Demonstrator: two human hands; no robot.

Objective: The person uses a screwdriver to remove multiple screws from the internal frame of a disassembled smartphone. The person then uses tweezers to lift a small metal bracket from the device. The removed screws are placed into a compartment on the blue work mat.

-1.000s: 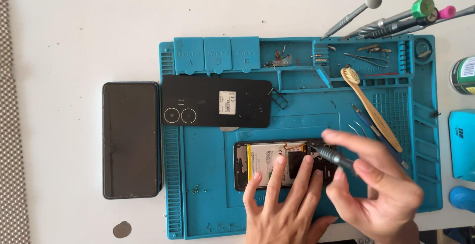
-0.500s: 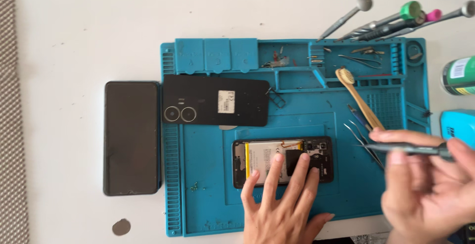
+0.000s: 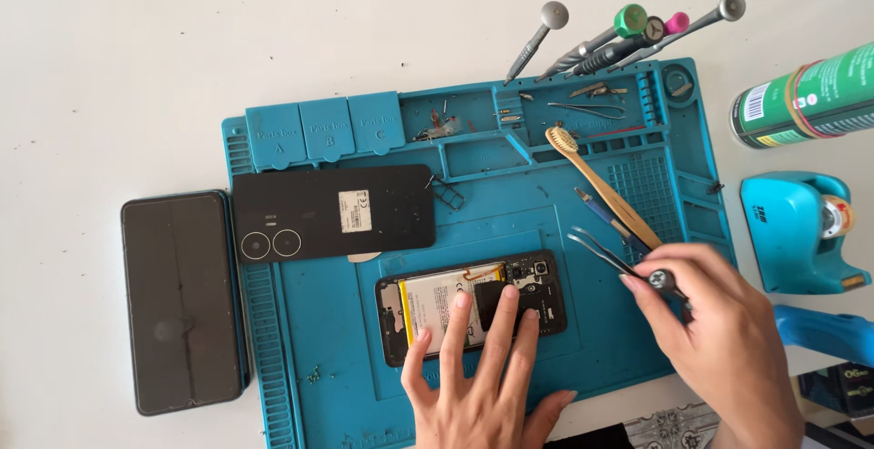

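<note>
Opened phone, back off, battery and board exposed, lies at 6 o'clock on the blue repair mat. Left hand lies flat, fingers spread, pinning the phone's lower edge. Right hand is closed around a small screwdriver, just off the phone at its 3 o'clock, beside tweezers and a bamboo toothbrush.

Step in hand, as judged: between screws, driver lifted clear. Next move calls for seating the tip square in a screw head while the phone stays pinned.

Hard to make out: driver tip hidden behind the fingers; possibly carrying a screw. Removed back cover at 10 o'clock. Right wrist cut off by frame.
</note>
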